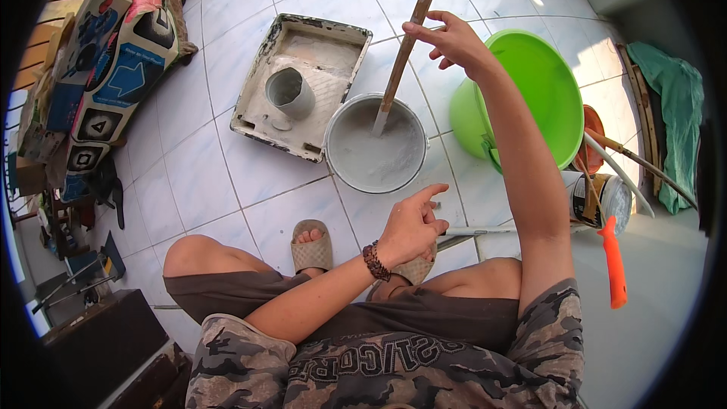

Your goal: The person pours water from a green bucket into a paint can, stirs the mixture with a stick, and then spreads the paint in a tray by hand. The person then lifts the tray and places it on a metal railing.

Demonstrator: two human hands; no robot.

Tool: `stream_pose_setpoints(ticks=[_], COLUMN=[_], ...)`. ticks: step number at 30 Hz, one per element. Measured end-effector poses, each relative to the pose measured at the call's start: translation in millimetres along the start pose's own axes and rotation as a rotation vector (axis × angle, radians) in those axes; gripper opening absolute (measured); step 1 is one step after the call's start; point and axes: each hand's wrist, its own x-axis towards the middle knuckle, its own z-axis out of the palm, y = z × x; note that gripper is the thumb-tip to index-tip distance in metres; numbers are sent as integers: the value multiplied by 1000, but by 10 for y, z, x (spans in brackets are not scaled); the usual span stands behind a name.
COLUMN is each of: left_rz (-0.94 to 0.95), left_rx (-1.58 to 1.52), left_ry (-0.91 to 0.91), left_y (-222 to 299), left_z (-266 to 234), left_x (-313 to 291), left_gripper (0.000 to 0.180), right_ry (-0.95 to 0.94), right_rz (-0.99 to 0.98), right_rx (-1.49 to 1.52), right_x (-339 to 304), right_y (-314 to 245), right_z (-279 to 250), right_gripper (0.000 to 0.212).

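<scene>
My right hand [454,44] reaches out to a long wooden stick [415,26], its fingers loosely pinched about the shaft. The stick slants, its whitened lower end dipping into thick grey paint [371,159] inside a round bucket [329,153]. Closer to me, my left hand [411,223] hovers just below the bucket rim, index finger stretched out and the others partly curled, holding nothing visible. Left of the bucket lies a paint-stained roller tray [254,98], with a grey-coated cup [291,95] standing in it.
A large green bucket [469,117] stands right, under my right forearm. Beyond it are a paint can [587,198], an orange handle [612,265] and a green cloth [666,121]. A pale pole [492,231] lies beside my left hand. Printed packages [121,68] line the left side.
</scene>
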Motion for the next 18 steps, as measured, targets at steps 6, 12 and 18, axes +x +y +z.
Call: stream_pose_setpoints(ticks=[6,12,18], left_rz=[-104,-127,-88], left_rx=[395,612,572], left_ry=[-105,-632,-947], left_y=[-144,-239,-279], left_z=[-729,-794,-638], left_x=[-766,-967,-958], left_gripper=[58,64,72], right_ry=[-465,-542,-182], right_rz=[-130,-357,-457], right_rx=[-48,-6,-224], right_x=[-100,-741,-925], right_y=[-343,-552,-729], right_z=[199,181,126], right_gripper=[41,31,25])
